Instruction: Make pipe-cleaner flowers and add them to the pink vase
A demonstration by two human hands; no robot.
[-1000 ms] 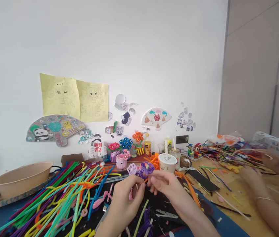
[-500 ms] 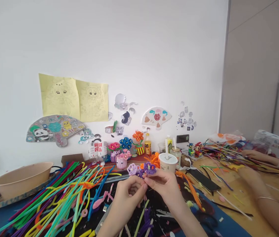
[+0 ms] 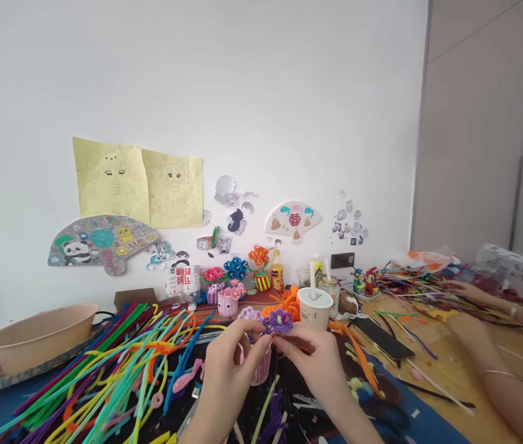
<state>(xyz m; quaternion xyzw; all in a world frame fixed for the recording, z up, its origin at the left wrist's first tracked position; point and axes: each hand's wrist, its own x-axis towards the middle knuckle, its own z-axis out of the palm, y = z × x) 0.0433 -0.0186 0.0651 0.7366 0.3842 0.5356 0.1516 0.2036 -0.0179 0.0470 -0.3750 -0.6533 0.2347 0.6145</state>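
Note:
Purple pipe-cleaner flowers, one dark and one paler lilac, rise just above my fingertips in the middle of the head view. My left hand is closed in a pinch at the base of the flowers. From the other side my right hand pinches below the dark purple flower. A pink striped pipe-cleaner pot shows between my hands, partly covered by my left fingers. How the flowers join the pot is hidden.
Loose coloured pipe cleaners cover the left side beside a beige basin. A lidded drink cup with a straw stands close beyond my right hand, near a phone. Another person's arms work at far right.
My hands have spread slightly apart, and the pink striped pot has come into view between them. The other person's far hand has shifted left over the pipe cleaners.

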